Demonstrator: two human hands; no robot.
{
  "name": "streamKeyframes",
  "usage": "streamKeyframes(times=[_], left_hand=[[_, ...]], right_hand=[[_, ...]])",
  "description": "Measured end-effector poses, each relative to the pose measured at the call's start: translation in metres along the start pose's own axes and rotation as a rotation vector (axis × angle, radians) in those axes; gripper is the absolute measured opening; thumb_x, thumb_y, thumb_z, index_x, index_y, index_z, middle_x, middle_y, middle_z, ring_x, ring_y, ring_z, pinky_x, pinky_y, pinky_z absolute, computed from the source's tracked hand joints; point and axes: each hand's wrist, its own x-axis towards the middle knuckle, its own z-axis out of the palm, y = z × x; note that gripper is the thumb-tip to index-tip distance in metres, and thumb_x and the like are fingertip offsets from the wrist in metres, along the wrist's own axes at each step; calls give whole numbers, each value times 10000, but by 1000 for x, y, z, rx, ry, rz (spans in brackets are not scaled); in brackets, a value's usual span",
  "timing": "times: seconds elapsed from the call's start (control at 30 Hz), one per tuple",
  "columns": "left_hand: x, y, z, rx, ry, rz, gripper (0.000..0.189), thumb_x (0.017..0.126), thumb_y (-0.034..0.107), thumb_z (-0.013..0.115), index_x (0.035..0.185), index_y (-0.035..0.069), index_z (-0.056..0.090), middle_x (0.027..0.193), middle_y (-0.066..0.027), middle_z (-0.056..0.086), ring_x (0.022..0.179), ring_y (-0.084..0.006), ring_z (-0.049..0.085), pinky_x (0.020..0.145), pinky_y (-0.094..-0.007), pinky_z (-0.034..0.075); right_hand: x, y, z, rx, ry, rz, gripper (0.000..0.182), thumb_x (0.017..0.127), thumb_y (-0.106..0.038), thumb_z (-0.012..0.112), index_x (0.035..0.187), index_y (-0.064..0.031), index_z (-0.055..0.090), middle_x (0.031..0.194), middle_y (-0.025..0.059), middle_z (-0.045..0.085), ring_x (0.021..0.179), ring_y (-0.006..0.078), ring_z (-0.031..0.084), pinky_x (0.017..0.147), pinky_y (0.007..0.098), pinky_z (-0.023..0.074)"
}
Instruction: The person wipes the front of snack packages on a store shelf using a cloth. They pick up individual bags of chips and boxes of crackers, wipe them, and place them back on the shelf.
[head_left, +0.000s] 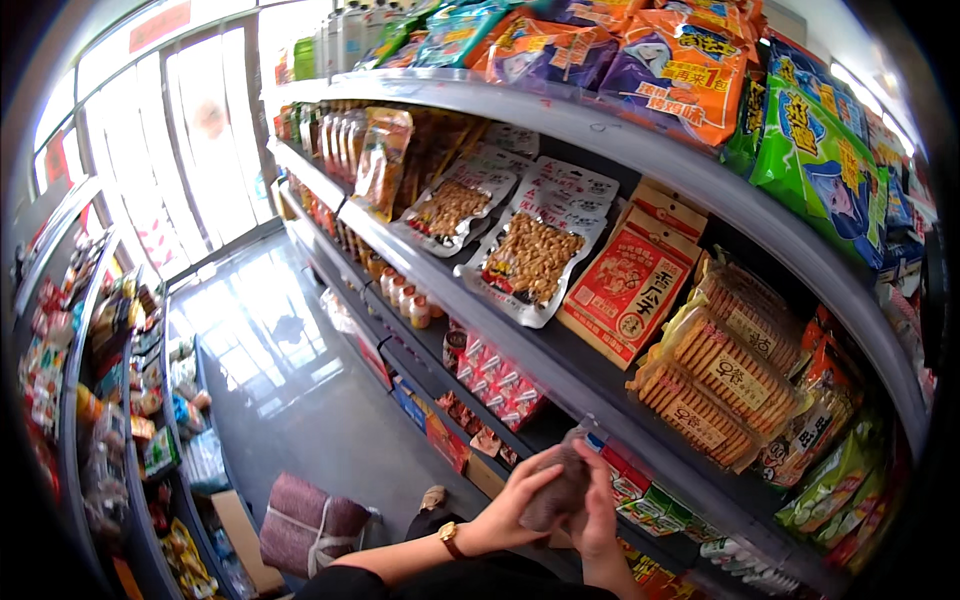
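Observation:
In the lower middle, a bunched brown-grey cloth (556, 489) is held between my two hands, just off the front edge of a grey shelf (525, 349). My left hand (514, 504) wraps it from the left, fingers over its upper side. From the right, my right hand (598, 504) presses against it with the fingers pointing up. The cloth's top comes close to the shelf edge; whether it touches I cannot tell. A wristwatch (448, 534) is on my left wrist. Nearest on that shelf are packs of thin biscuits (724, 375) and a red-and-brown paper seed packet (626, 289).
Clear-fronted peanut pouches (532, 255) stand further left on the shelf. Orange snack bags (675, 71) fill the top tier. Small bottles (409, 300) sit below. A stool with a purple padded cover (304, 521) stands on the floor, opposite another stocked rack (112, 420). Glass doors (217, 127) are beyond.

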Motion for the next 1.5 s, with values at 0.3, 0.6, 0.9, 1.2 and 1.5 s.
streamKeyframes(times=[0.3, 0.6, 0.9, 1.2, 1.5], left_hand=[[66, -72, -172, 446, 413, 259, 756, 729, 37, 746, 1391, 53, 383, 1334, -210, 478, 1244, -373, 492, 1071, -473, 379], [200, -112, -320, 569, 347, 257, 730, 705, -47, 721, 1378, 44, 456, 1439, -211, 442, 1323, -377, 452, 1109, -439, 356], [321, -169, -354, 923, -218, 60, 829, 781, 79, 701, 1506, 105, 300, 1368, -256, 427, 1250, -454, 460, 1011, -507, 457], [297, -130, -328, 984, -676, 243, 773, 698, 80, 734, 1412, 180, 455, 1353, -229, 471, 1188, -453, 506, 987, -492, 472], [352, -108, -262, 541, -532, 440, 791, 698, 78, 751, 1428, 98, 447, 1451, -222, 440, 1348, -410, 421, 1105, -438, 374]], right_hand=[[120, -11, 81, -740, -120, -324, 574, 880, -51, 672, 1417, -19, 473, 1472, 222, 419, 1332, 355, 469, 1101, 432, 384], [228, 12, 99, -1537, 218, -502, 317, 848, -198, 715, 1106, -17, 679, 1185, 101, 654, 1153, 270, 604, 1003, 450, 470], [246, 44, 102, -1644, 350, -291, 420, 877, -402, 687, 1062, -24, 698, 1145, 97, 701, 1119, 242, 641, 900, 365, 541], [248, 46, 102, -1648, 397, -317, 450, 837, -427, 717, 1061, -37, 693, 1183, 84, 689, 1117, 237, 644, 903, 361, 542], [242, 52, 99, -1680, 373, -316, 494, 850, -448, 684, 1129, -42, 649, 1258, 83, 651, 1161, 231, 614, 979, 368, 493]])
